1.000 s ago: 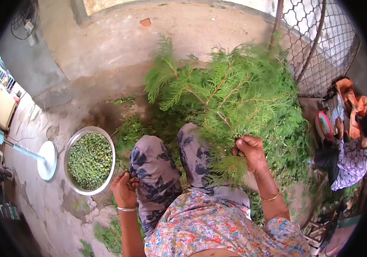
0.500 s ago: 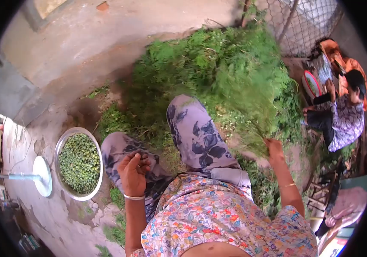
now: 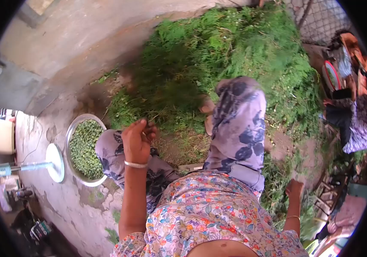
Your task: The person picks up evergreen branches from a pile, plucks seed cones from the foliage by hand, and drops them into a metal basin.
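My left hand point(image 3: 139, 140) is raised over my left knee, its fingers curled in. Whatever lies inside them is hidden. To its left stands a wide metal basin point(image 3: 101, 181), full of small round green fruits point(image 3: 85, 147). Down by my right hip, my right hand point(image 3: 294, 187) is closed, and its contents cannot be made out. Feathery greenery point(image 3: 307, 218) shows beside that wrist, partly blurred. In front of my legs spreads a big heap of feathery green branches point(image 3: 230, 47), with small pale round fruits among the leaves.
A pedestal fan point(image 3: 55, 162) stands left of the basin on cracked concrete. At the right sits another person point(image 3: 359, 124) near a red-rimmed tray point(image 3: 331, 76). A wall point(image 3: 89, 34) and wire fence point(image 3: 320, 21) bound the far side. Wooden frames point(image 3: 326, 199) lie at lower right.
My right hand has swung back and down towards my hip; the branch it held in front is no longer seen there. My right knee has shifted right. The left hand stays curled and raised.
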{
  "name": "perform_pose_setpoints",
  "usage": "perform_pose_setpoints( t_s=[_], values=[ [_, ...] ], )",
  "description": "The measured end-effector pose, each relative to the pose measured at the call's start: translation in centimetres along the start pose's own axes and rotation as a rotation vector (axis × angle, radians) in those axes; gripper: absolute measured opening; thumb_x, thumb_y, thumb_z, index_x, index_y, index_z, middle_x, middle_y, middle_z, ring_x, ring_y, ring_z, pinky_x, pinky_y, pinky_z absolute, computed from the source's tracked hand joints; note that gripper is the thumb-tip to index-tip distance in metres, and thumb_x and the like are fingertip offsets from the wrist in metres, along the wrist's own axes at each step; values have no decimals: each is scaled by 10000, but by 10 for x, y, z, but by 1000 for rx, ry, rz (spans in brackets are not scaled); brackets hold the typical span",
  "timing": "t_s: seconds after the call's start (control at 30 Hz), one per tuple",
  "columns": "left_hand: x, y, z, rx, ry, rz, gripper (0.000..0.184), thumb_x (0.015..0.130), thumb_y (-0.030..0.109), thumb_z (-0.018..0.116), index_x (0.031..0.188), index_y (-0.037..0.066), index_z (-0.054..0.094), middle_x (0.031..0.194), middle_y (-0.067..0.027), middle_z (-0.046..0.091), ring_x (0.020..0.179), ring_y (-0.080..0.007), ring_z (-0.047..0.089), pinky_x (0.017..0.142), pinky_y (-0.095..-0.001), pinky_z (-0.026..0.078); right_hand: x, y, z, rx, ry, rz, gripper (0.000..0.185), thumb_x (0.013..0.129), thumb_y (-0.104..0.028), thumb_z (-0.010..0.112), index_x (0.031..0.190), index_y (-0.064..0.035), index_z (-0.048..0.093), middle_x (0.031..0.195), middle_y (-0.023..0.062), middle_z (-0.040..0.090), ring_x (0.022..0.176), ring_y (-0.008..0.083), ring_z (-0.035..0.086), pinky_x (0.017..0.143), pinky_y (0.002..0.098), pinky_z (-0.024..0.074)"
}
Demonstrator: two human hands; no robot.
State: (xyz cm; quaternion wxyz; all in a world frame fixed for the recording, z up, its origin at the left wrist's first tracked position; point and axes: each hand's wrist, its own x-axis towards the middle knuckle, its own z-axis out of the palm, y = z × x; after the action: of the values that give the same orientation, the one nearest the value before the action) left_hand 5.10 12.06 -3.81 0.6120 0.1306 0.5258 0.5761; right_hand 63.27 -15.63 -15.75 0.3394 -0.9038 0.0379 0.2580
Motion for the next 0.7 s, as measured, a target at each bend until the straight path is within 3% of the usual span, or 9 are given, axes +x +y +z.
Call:
perform_pose_setpoints(
  t_s=[0.07, 0.17, 0.27, 0.37, 0.53, 0.63, 0.67, 0.7],
  values=[
    [11, 19, 12, 5, 18, 57, 90, 859, 58, 543, 895, -25, 535, 798, -144, 603, 652, -222, 605, 519, -278, 466, -38, -63, 58, 11, -345, -303, 215, 793, -132, 593, 620, -20, 528, 523, 44, 489, 416, 118, 438, 357, 264, 264],
    [29, 43, 36, -4, 2, 180, 117, 861, 66, 549, 914, -38, 542, 800, -156, 615, 663, -226, 619, 533, -276, 488, -113, -175, 129, 26, -429, -552, 154, 813, -113, 552, 736, 9, 605, 621, 39, 549, 511, 87, 429, 465, 271, 326],
    [48, 39, 58, 88, -91, 213, 177, 849, 93, 588, 940, -55, 557, 802, -143, 633, 649, -205, 635, 551, -268, 520, -176, -267, 169, 88, -516, -878, 270, 841, -135, 549, 981, 88, 606, 788, 122, 656, 681, 131, 559, 626, 261, 438],
    [75, 5, 66, 367, -165, 127, 243, 842, 123, 600, 1002, -54, 557, 834, -137, 636, 651, -203, 631, 561, -283, 523, -241, -334, 200, 283, -732, -979, 355, 873, -139, 548, 1117, 119, 539, 939, 185, 648, 884, 222, 629, 825, 306, 489],
    [144, -79, 50, 669, -322, -175, 413, 808, 125, 630, 1131, -106, 518, 812, -124, 634, 637, -184, 622, 539, -288, 506, -329, -386, 269, 307, -982, -1088, 256, 840, -125, 592, 972, 93, 615, 826, 132, 669, 781, 163, 634, 743, 267, 498],
    [178, -125, 46, 847, -344, -250, 412, 807, 138, 635, 1120, -106, 523, 841, -139, 638, 610, -177, 613, 526, -291, 497, -349, -395, 309, 189, -1136, -1036, 243, 872, -107, 576, 1026, 80, 593, 844, 139, 668, 805, 173, 646, 765, 274, 505],
    [193, -143, 43, 1000, -430, -119, 473, 779, 168, 654, 1168, -64, 519, 874, -170, 644, 699, -245, 626, 616, -338, 504, -348, -392, 327, 289, -1150, -980, 195, 821, -86, 607, 891, 94, 628, 744, 79, 654, 669, 95, 590, 622, 227, 482],
    [206, -162, 41, 1145, -515, 17, 538, 752, 199, 672, 1216, -22, 515, 907, -200, 651, 787, -312, 639, 706, -385, 510, -347, -392, 335, 275, -1148, -974, 195, 821, -86, 607, 891, 94, 628, 744, 79, 654, 669, 95, 590, 622, 227, 482]
  ],
)
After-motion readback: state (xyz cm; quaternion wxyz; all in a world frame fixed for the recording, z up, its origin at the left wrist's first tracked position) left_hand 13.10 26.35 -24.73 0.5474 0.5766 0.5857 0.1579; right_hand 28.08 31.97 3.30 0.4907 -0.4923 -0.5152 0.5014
